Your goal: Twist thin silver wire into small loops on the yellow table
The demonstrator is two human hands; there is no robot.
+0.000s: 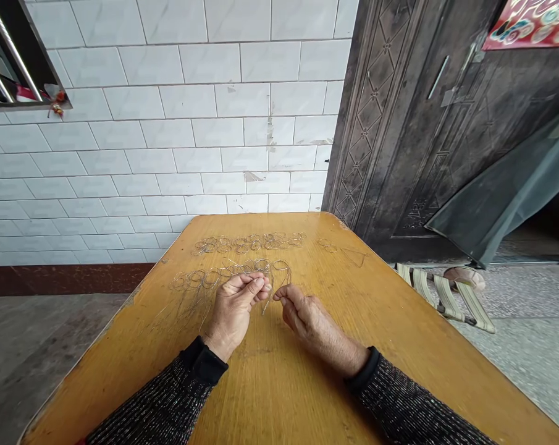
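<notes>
My left hand (235, 309) is closed in a pinch above the middle of the table, with thin wire between thumb and fingers. Close by on its right, my right hand (309, 318) is also pinched, on what looks like the same wire (289, 272), which loops up between the two hands. A short wire end hangs down in the gap. Just beyond my hands lies a row of loosely curled wire loops (196, 279), with loose ends trailing left. Farther back is a second row of wire loops (249, 243). The fingertips partly hide the held wire.
The wooden table (279, 395) reaches a white tiled wall (177, 136). A few separate wire pieces (353, 254) lie at its far right. Right of it stand a dark carved door (399, 154), a grey-green curtain (506, 179) and a low striped seat (446, 296).
</notes>
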